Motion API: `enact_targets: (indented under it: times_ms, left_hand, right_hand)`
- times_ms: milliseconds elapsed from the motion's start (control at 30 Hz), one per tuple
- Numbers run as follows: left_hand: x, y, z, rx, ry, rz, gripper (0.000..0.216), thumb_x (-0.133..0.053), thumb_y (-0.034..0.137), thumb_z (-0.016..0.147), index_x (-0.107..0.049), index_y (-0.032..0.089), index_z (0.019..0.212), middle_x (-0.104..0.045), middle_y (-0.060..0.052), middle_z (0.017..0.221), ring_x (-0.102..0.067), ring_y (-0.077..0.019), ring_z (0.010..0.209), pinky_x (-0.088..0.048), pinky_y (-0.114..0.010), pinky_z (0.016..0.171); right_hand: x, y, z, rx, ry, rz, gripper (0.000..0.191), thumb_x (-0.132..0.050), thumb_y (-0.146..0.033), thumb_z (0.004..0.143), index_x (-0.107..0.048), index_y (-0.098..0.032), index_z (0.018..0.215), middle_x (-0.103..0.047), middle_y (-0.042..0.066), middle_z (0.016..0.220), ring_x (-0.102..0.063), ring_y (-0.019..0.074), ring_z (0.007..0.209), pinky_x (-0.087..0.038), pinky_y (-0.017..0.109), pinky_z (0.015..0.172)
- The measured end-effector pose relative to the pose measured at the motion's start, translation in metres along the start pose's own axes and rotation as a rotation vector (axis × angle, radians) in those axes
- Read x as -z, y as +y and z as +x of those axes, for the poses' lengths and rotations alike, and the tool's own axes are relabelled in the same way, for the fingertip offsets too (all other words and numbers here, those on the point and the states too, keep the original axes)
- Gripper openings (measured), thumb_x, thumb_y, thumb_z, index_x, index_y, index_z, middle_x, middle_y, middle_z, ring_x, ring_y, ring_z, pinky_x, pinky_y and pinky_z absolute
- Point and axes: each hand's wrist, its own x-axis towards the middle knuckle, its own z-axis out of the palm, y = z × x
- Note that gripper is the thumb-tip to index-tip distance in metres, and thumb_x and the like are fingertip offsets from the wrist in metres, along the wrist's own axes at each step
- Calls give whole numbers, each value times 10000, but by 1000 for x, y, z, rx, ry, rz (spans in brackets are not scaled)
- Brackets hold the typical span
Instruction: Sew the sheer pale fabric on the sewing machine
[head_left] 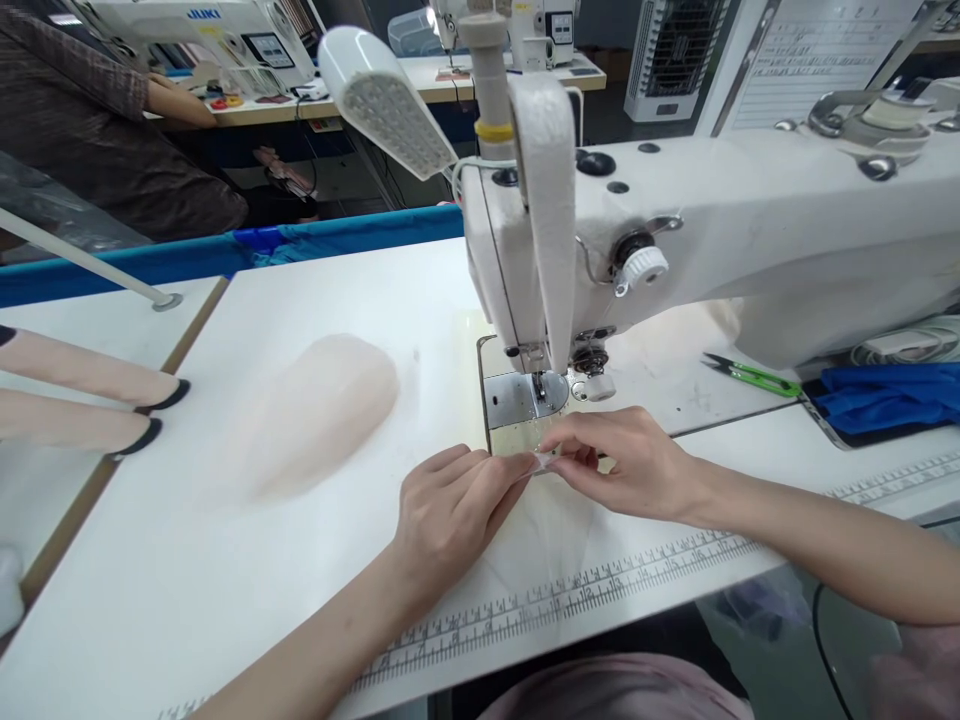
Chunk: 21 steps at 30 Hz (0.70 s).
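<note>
My left hand (450, 505) and my right hand (622, 462) meet just in front of the sewing machine's needle plate (517, 395). Both pinch a small, thin, nearly clear piece of sheer fabric (541, 462) between their fingertips. More of that sheer material (555, 545) lies flat on the white table under my hands. The presser foot and needle (538, 385) stand a short way behind my fingers. A pale pink sheer piece (322, 410) lies on the table to the left.
The white sewing machine (712, 240) fills the right side, its lamp (382, 100) overhead. Green thread snips (750, 373) and blue cloth (885, 395) lie at right. Skin-toned pieces with black tips (90, 395) rest at left. A measuring tape (600, 585) lines the table edge. Another person (97, 120) sits behind.
</note>
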Motion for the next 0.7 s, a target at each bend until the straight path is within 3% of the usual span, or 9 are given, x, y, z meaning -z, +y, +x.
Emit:
enact_targets:
  times_ms: [167,567,700]
  left_hand:
    - [-2,0,0,-25,73,-31,72,-608,94,868,-568,153,879,-497,76,499,-416,-73,429,-313,-217,448]
    - [-1,0,0,-1,65,-87,70,-619,115,868,-552,133,856,-582,36,565,-436,-73,465,-347,-215,469]
    - [-1,-1,-1,-26,71,-55,89,-620,100,857,-538,134,868,-564,41,548,-405,-74,441,-335,-219,448]
  right_hand:
    - [-1,0,-1,55,40,14,105,-550,-117,868,-609,-180,926,-635,-40,695,-538,59,569,-438,166,527]
    - [-1,0,1,201,40,-54,174,-521,-65,866,-609,-159,982,-666,-37,717,-573,55,574,-454,163,514]
    - [0,2,1,281,106,-136,96,-553,-113,897,-629,-150,942,-676,-31,700,-574,53,562,-464,170,512]
